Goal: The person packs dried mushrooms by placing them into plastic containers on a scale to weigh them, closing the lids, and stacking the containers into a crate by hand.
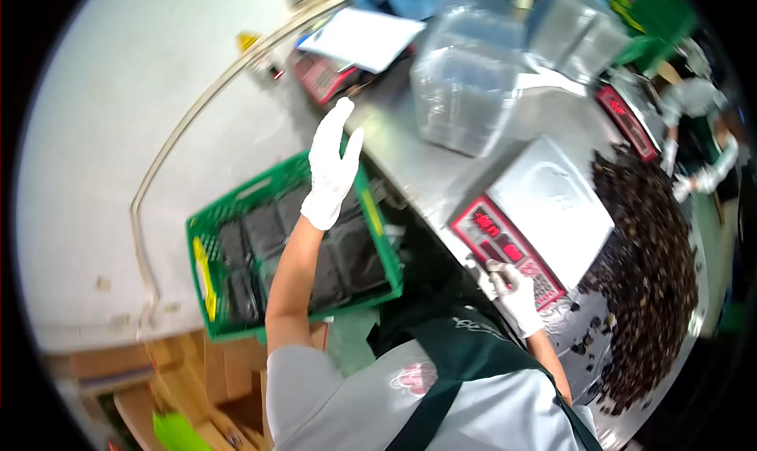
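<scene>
My left hand (331, 171), in a white glove, is raised over the green crate (296, 325). Its fingers are stretched out with the thumb apart, and nothing is in it. Below it, black packs (264, 229) in clear wrapping lie in rows inside the crate. My right hand (516, 297), also gloved, is at the front panel of a red-framed digital scale (552, 206). Its fingers are curled in; what they hold, if anything, cannot be made out. The scale has a bare white platform and lit red digits.
A heap of dark brown pieces (646, 285) spreads beside the scale on the metal table (386, 147). Stacked clear plastic containers (465, 80) stand behind. A second scale (628, 124) and another person's gloved hands (694, 183) are at right. Cardboard boxes (225, 380) lie lower left.
</scene>
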The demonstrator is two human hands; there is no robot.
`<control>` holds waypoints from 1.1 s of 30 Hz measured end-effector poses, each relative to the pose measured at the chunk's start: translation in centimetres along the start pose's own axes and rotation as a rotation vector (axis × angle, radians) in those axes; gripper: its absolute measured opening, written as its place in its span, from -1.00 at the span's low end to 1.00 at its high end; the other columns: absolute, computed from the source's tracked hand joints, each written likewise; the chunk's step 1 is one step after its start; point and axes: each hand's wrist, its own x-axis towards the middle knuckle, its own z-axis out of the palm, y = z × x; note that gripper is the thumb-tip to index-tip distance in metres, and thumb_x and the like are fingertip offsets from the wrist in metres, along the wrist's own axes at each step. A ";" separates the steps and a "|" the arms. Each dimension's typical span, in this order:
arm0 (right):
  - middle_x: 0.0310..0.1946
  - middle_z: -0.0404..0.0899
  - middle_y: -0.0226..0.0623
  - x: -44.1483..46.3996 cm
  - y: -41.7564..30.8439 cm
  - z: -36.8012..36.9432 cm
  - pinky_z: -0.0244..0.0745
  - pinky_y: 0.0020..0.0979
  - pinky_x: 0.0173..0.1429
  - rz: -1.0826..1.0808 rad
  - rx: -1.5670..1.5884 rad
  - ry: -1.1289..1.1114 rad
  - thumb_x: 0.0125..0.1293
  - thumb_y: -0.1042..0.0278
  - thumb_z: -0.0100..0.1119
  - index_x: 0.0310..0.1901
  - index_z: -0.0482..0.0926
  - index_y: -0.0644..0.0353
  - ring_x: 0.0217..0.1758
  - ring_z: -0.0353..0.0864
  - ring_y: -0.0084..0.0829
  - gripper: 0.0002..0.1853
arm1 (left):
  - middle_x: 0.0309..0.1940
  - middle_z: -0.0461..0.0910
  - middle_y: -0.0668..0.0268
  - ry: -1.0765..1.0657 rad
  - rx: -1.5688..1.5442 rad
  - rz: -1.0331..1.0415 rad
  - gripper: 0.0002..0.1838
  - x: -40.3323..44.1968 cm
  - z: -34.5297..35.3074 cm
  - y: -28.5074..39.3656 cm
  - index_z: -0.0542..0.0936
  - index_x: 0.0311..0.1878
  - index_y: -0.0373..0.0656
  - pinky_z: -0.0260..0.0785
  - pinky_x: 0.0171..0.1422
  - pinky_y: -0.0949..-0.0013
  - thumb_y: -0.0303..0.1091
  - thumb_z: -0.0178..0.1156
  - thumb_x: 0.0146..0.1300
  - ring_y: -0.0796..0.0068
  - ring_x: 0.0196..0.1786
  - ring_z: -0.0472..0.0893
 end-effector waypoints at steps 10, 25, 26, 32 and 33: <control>-0.31 0.64 -0.11 -6.9 4.3 -4.5 0.56 -0.24 -0.17 0.047 -0.141 0.412 0.29 0.25 0.14 -0.16 0.61 0.10 -0.26 0.65 -0.11 -0.82 | -0.16 0.63 0.07 -0.647 0.083 0.420 -0.76 10.6 13.3 4.2 0.60 -0.04 -0.21 0.44 0.03 0.21 -0.47 0.14 0.22 0.11 -0.08 0.62; -0.30 0.66 -0.14 -17.4 9.6 -7.7 0.52 -0.17 -0.08 0.388 -0.101 0.579 0.29 0.20 0.04 -0.12 0.60 0.09 -0.22 0.64 -0.08 -0.76 | -0.34 0.61 0.26 -0.393 0.090 0.370 -0.86 13.9 13.4 5.3 0.60 -0.24 -0.24 0.44 -0.11 0.40 -0.50 0.31 0.12 0.42 -0.30 0.59; -0.31 0.66 -0.14 -17.9 9.9 -8.0 0.52 -0.17 -0.08 0.358 -0.124 0.585 0.28 0.21 0.04 -0.13 0.60 0.09 -0.22 0.64 -0.08 -0.76 | -0.35 0.60 0.26 -0.345 0.083 0.374 -0.88 13.5 13.5 6.1 0.60 -0.24 -0.25 0.43 -0.11 0.38 -0.51 0.29 0.14 0.37 -0.29 0.59; -0.32 0.66 -0.12 -20.5 11.4 -10.3 0.52 -0.15 -0.13 0.363 -0.130 0.644 0.29 0.21 0.01 -0.18 0.60 0.12 -0.25 0.63 -0.06 -0.76 | -0.33 0.56 0.23 -0.374 -0.117 0.608 -0.89 8.0 17.3 15.9 0.59 -0.28 -0.27 0.41 -0.09 0.33 -0.62 0.25 0.10 0.30 -0.23 0.55; -0.32 0.65 -0.12 -21.0 12.1 -10.6 0.52 -0.14 -0.13 0.389 -0.140 0.658 0.30 0.19 0.00 -0.18 0.59 0.11 -0.25 0.63 -0.05 -0.76 | -0.32 0.55 0.22 -0.477 -0.169 0.497 -0.90 6.4 18.3 17.7 0.58 -0.31 -0.26 0.40 -0.04 0.29 -0.62 0.24 0.09 0.27 -0.20 0.54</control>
